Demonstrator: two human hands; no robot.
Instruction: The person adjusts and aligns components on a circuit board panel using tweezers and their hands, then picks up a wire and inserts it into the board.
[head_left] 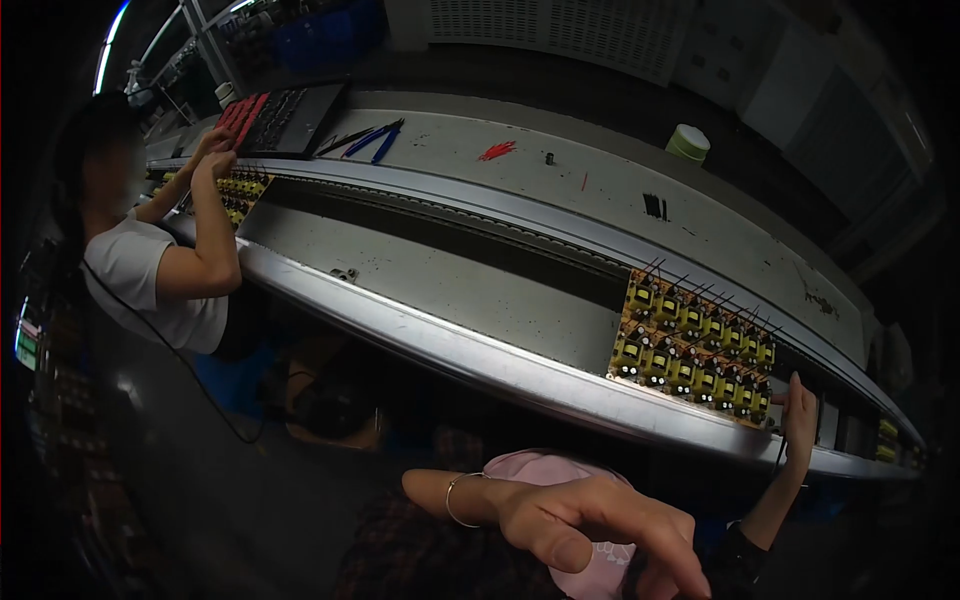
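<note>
A panel of circuit boards (690, 345) with rows of yellow transformers, small capacitors and upright dark-red wires lies across the conveyor rails. My right hand (797, 415) is at the panel's right end, fingers stretched upward and one finger pointing at its edge. Whether that finger touches the panel is unclear. My left hand (600, 515), below a wrist with a thin bracelet (452, 500), hangs in front of a pink garment (545, 468). Its thumb and forefinger are apart, with nothing visible between them. The lower fingers are partly hidden by the frame edge.
To the left, a person in a white top (160, 270) works over another board panel (240, 195). Along the far bench lie blue-handled pliers (385, 140), red wires (497, 150), black pieces (655, 206) and a white-green tub (688, 143). The metal rail (430, 345) runs between me and the conveyor.
</note>
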